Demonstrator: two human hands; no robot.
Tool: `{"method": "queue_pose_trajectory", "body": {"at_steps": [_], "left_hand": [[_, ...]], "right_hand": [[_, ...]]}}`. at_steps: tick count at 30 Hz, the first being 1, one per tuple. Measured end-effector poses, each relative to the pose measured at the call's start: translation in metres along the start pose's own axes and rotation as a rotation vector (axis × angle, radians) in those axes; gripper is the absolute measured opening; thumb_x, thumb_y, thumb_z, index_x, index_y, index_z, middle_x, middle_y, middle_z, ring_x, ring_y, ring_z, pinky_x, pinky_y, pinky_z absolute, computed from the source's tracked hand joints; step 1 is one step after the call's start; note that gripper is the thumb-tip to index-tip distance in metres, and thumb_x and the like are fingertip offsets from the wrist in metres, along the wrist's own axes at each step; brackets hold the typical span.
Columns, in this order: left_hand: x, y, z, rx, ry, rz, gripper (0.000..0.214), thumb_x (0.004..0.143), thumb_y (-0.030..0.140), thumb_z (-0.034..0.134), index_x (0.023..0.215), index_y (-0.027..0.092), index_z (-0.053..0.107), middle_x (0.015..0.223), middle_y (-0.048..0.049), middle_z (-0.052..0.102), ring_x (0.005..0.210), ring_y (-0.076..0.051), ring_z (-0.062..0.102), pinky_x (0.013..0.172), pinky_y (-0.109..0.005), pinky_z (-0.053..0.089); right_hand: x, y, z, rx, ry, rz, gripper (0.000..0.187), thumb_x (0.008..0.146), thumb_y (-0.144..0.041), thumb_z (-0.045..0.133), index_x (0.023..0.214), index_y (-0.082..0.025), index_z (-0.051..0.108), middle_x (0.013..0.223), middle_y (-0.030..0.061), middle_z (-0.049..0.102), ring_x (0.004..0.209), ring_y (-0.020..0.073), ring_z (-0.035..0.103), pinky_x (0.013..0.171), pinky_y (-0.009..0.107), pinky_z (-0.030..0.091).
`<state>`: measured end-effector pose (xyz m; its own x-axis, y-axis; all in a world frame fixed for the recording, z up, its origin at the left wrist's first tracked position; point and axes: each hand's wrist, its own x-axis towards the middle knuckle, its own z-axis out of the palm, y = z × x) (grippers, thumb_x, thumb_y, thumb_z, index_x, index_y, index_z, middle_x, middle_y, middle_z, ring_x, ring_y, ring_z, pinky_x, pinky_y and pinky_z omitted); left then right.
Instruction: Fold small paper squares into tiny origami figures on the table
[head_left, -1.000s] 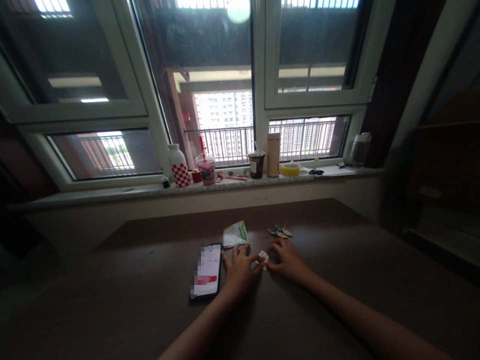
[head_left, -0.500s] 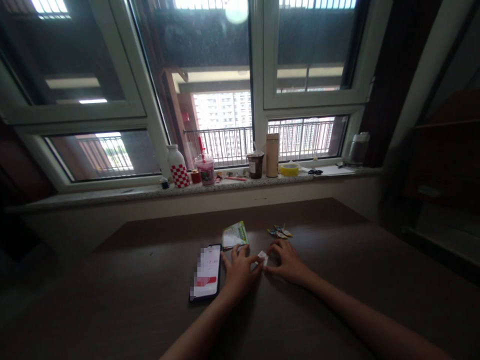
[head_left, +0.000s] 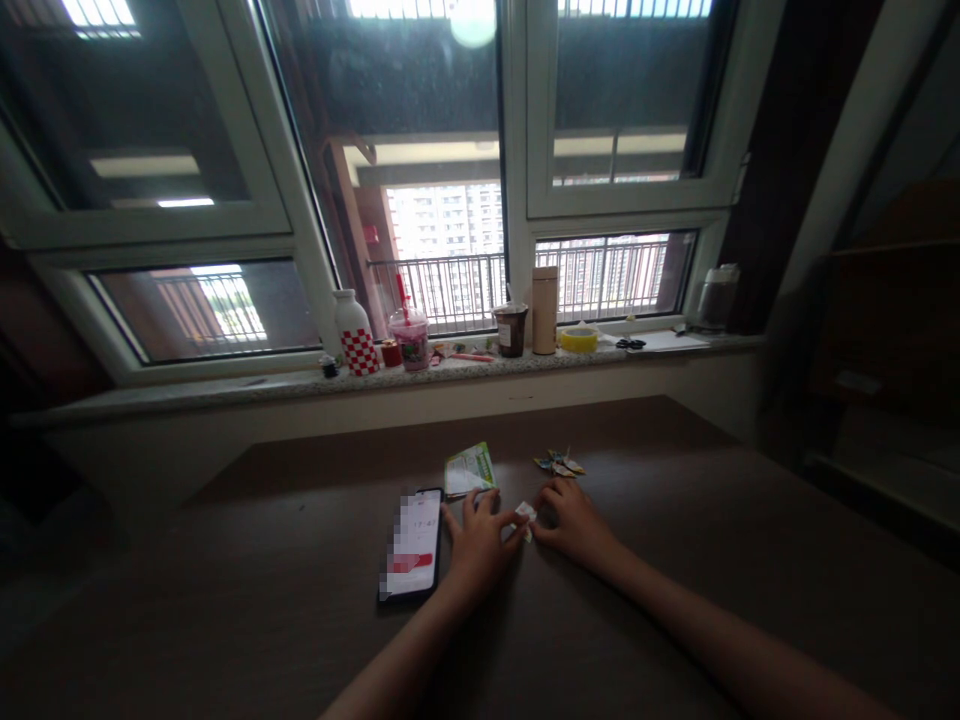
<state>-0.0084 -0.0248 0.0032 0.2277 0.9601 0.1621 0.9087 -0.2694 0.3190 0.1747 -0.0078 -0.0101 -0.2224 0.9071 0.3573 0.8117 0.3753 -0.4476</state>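
Both my hands rest on a dark brown table (head_left: 675, 560) and meet over a small white folded paper (head_left: 526, 512). My left hand (head_left: 478, 545) has its fingers bent, with the thumb pressed against the paper's left side. My right hand (head_left: 574, 522) pinches the paper's right side with curled fingers. A phone (head_left: 411, 556) with a lit screen lies just left of my left hand. A green paper packet (head_left: 469, 468) lies right behind my left fingers.
Several small coloured folded paper pieces (head_left: 559, 464) sit behind my right hand. The windowsill (head_left: 225, 385) holds a red-checked bottle (head_left: 355, 332), a pink drink cup (head_left: 410, 338), a dark cup (head_left: 511, 329), a tall flask (head_left: 546, 309), yellow tape (head_left: 580, 339) and scissors (head_left: 632, 343).
My fingers shift slightly on the white paper; both hands stay in place. Nothing else has moved.
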Motion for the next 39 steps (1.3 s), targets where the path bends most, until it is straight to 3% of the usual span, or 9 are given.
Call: {"method": "queue_pose_trajectory", "body": {"at_steps": [14,25,39], "left_hand": [[0.003,0.001,0.001,-0.016,0.022,-0.008,0.021,0.086,0.048,0.058,0.102,0.045,0.071,0.146,0.0017,0.048,0.141,-0.035,0.027,0.104,-0.078,-0.001],[0.007,-0.005,0.006,-0.044,0.021,0.016,0.018,0.084,0.044,0.061,0.099,0.045,0.072,0.146,0.0027,0.048,0.140,-0.035,0.027,0.104,-0.078,-0.002],[0.008,-0.006,0.008,-0.040,0.032,0.026,0.018,0.084,0.044,0.061,0.099,0.044,0.071,0.144,0.0032,0.051,0.140,-0.034,0.030,0.108,-0.074,-0.001]], "right_hand": [[0.009,0.006,0.005,-0.022,0.016,0.051,0.017,0.080,-0.030,0.067,0.095,-0.025,0.072,0.114,0.0066,0.063,0.119,0.0278,0.047,0.097,0.042,0.040],[0.018,0.014,0.006,-0.012,0.016,0.053,0.010,0.081,-0.030,0.069,0.088,-0.028,0.075,0.109,0.0052,0.064,0.112,0.0247,0.050,0.097,0.040,0.039],[0.019,0.017,0.011,-0.037,0.049,0.112,0.014,0.082,-0.035,0.066,0.091,-0.026,0.068,0.111,0.0050,0.060,0.112,0.0248,0.051,0.093,0.039,0.040]]}}
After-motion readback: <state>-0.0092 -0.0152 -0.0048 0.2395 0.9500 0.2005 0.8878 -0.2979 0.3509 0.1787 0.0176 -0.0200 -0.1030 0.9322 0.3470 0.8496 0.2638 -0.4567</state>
